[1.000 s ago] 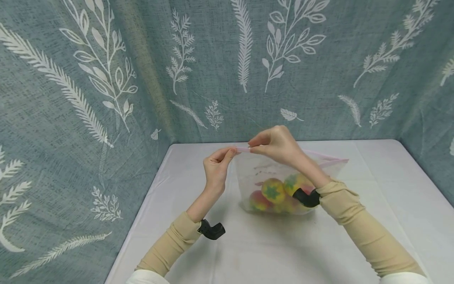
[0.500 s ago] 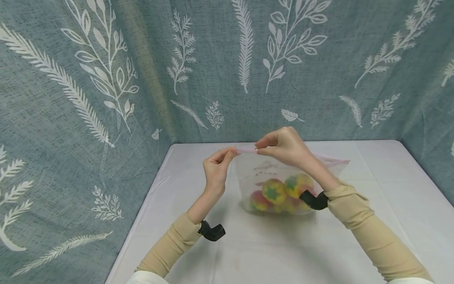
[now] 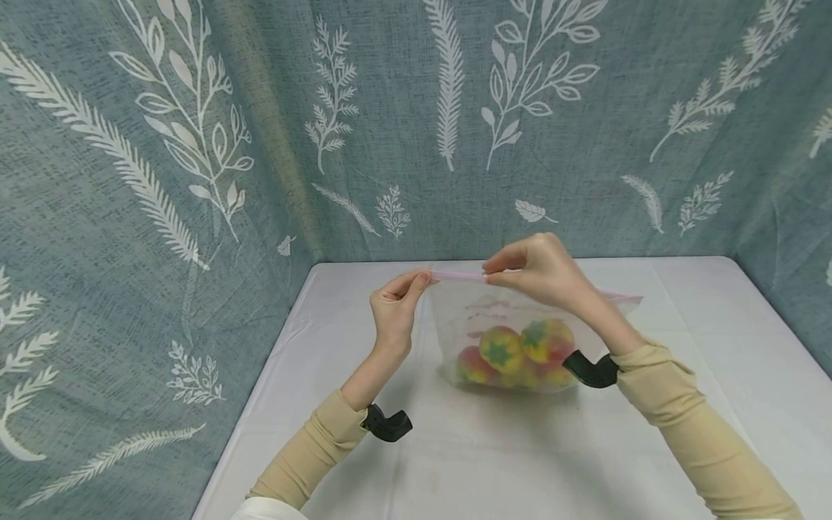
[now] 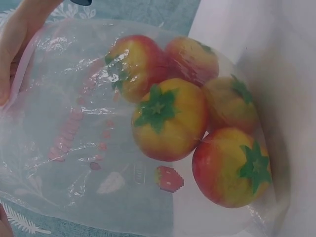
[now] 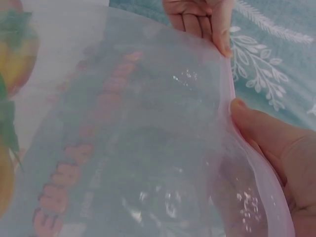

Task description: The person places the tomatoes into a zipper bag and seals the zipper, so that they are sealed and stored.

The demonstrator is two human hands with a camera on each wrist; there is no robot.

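Note:
A clear zip bag (image 3: 455,310) with a pink zip strip (image 3: 458,276) stands on the table, its strip held up level. Inside at the bottom lie several red-and-yellow, tomato-like fruits (image 4: 170,118) with green star-shaped tops. My left hand (image 3: 394,310) pinches the strip's left end between thumb and fingers. Further right along the same strip, my right hand (image 3: 539,271) pinches it between thumb and forefinger. In the right wrist view the strip looks pressed flat between the two hands and bulges apart beyond my right thumb (image 5: 247,116). My right forearm covers part of the bag.
A white cloth covers the table (image 3: 442,462). Behind and to the left hangs a blue-green curtain (image 3: 390,101) with white leaf prints. Black wrist cameras, such as the left one (image 3: 388,423), sit below both hands.
My right hand has slid to the right along the pink strip, away from the left hand, so more of the strip shows between them. My left hand and the fruits have hardly moved.

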